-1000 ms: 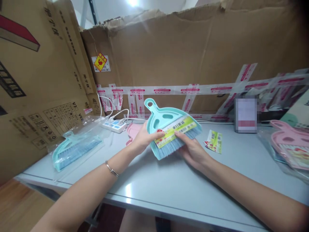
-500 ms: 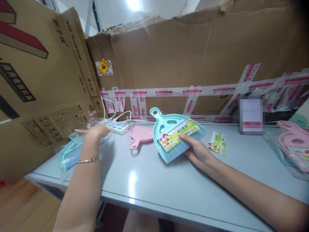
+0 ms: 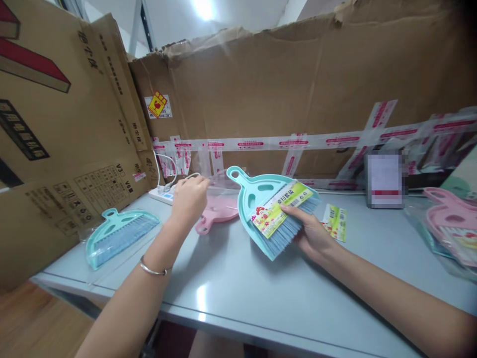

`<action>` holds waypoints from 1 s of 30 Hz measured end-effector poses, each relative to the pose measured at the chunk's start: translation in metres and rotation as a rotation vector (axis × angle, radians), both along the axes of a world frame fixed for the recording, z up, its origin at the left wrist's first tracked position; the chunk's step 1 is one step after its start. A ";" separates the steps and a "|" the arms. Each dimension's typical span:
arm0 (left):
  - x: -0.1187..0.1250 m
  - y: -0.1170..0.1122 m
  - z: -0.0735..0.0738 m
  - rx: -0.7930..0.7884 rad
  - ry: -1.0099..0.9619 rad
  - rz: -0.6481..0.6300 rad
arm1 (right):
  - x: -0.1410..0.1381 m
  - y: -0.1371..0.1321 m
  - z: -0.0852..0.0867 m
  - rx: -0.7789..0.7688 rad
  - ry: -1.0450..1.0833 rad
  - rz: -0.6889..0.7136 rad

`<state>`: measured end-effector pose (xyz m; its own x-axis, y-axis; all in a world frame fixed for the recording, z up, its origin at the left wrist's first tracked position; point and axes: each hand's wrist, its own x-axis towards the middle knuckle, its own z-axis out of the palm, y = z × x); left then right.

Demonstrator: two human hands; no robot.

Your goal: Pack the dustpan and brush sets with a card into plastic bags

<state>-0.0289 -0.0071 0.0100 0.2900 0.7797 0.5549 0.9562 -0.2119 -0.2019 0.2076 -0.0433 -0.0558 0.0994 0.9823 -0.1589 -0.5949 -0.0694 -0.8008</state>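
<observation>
My right hand grips a light blue dustpan with a blue-bristled brush set against it. A green and yellow label card lies across both, and my thumb presses on the card. My left hand is closed in a pinch on a clear plastic bag, which trails to the right towards the dustpan. Beneath the bag, a pink dustpan lies on the table, partly hidden. Another light blue dustpan and brush lies to the left of my left arm, with clear film around it.
A white power strip with cables sits by the cardboard wall. A second label card lies behind my right hand. Farther right are a propped tablet and bagged pink dustpans. A large carton stands at the left.
My left hand has moved right from beside the power strip, bringing the plastic bag over the pink dustpan. The dustpan set in my right hand has tilted slightly.
</observation>
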 end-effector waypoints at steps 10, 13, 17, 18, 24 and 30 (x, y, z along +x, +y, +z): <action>0.004 0.010 -0.016 -0.018 -0.095 0.064 | 0.005 0.000 0.005 -0.124 -0.102 0.032; 0.006 0.012 -0.020 -0.006 -0.131 0.030 | 0.004 -0.003 0.006 -0.144 -0.147 0.082; 0.011 0.013 -0.026 0.049 -0.128 -0.118 | 0.000 -0.005 0.006 -0.169 -0.162 0.132; 0.014 0.013 -0.028 0.063 -0.105 -0.186 | -0.001 -0.005 0.005 -0.167 -0.160 0.130; 0.036 -0.002 -0.038 0.213 0.142 -0.651 | -0.008 -0.005 -0.002 -0.121 -0.060 0.163; 0.051 -0.013 -0.044 0.289 0.174 -0.860 | -0.013 -0.007 -0.001 -0.166 0.118 0.075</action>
